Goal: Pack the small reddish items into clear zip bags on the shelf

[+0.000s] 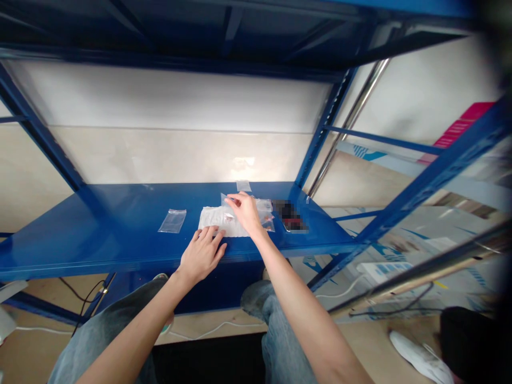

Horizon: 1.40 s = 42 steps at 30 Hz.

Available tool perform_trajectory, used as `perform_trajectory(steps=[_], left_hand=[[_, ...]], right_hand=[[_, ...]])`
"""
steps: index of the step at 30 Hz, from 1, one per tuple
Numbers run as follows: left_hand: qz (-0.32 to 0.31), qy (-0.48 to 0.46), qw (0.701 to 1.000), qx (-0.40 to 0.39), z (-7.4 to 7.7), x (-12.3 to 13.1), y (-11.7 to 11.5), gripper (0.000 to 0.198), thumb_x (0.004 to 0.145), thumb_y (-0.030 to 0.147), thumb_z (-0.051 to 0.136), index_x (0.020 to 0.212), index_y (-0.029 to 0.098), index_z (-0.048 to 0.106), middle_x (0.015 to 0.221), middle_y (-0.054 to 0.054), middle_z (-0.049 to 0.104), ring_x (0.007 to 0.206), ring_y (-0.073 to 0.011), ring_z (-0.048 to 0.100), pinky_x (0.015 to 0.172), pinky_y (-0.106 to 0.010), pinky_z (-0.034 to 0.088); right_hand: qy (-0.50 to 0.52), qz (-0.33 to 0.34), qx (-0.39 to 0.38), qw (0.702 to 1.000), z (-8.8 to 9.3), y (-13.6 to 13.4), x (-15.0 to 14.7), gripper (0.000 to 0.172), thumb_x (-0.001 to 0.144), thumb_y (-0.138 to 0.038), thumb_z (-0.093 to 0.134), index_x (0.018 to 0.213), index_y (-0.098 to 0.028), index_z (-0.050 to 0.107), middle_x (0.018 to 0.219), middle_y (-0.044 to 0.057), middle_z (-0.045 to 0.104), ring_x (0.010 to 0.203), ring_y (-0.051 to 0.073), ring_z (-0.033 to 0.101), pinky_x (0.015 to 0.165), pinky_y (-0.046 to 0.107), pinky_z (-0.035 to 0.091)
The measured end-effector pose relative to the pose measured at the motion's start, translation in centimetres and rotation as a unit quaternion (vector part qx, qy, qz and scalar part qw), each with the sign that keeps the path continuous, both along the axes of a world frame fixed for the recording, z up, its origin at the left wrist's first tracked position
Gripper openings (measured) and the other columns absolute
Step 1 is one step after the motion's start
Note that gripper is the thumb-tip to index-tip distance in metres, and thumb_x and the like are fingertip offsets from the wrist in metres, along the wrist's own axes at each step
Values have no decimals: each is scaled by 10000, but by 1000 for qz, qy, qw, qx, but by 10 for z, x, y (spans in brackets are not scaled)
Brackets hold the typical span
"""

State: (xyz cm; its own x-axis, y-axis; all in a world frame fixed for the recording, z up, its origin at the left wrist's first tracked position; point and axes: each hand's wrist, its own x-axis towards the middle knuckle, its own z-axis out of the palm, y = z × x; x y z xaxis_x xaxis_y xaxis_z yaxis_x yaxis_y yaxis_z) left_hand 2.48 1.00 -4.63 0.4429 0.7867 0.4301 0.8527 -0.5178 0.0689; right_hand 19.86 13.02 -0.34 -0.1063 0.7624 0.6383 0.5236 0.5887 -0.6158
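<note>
My right hand (244,210) pinches a small clear plastic bag (224,200) between thumb and fingers, over a crumpled white sheet (212,217) on the blue shelf. Fingers apart and palm down, my left hand (203,253) rests at the near left edge of that sheet. A few small reddish bits show on the sheet below the bag, too small to name. Another clear bag (267,222) with small coloured contents lies by the sheet's right side, partly behind my right wrist. To the left lies a flat clear zip bag (173,221).
A further small clear bag (244,186) lies at the shelf's back edge. On the right is a dark, pixelated flat object (290,215). The blue shelf (120,224) has uprights on both sides and another shelf (172,37) overhead. A power strip (384,272) and cables are low on the right.
</note>
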Motion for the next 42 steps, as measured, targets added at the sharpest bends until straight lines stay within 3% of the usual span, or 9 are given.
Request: perform_trajectory(steps=[12,17,23,31,37,42], left_hand=[[-3,4,1000,-4,0,-2,0,466,1058,412,326,1411,199,542,1505,-148,520,1351,-331,490,1090,-518,403],[-1,-6,1000,-6,-2,-3,1,474,1055,417,338,1428,205,541,1534,-148,504,1385,-327,473,1115,-531,388],[15,0,1000,-10,-4,-2,2,519,1054,445,338,1475,191,502,1557,-141,492,1445,-314,432,1146,-518,379],[26,-1,1000,-10,-12,-3,3,616,1060,482,310,1619,226,262,1635,-142,375,1531,-304,313,1191,-523,334],[10,-105,994,-18,0,-2,15,670,1059,482,314,1634,166,175,1646,-175,339,1555,-298,255,1218,-529,276],[16,-245,968,-56,14,2,38,673,1054,484,315,1621,137,217,1640,-197,340,1539,-324,286,1211,-547,280]], right_hand=[[40,24,-46,998,-17,-2,8,350,856,-387,725,1118,-161,780,821,45,676,668,163,580,670,299,480],[57,15,-45,997,-19,-12,13,370,900,-420,661,1145,-166,772,867,74,710,718,193,622,692,320,499],[49,3,-18,999,-17,-19,19,328,955,-424,566,989,-195,799,906,84,753,770,220,654,686,325,495],[47,9,-12,999,-14,-21,23,340,976,-403,532,947,-190,795,849,71,749,761,214,652,687,309,488],[9,-2,10,1000,-8,-25,18,296,971,-328,526,948,-203,794,831,66,727,726,203,625,683,306,480],[9,-9,13,1000,-5,-27,14,271,951,-280,540,915,-204,797,770,49,685,674,186,595,655,299,469]])
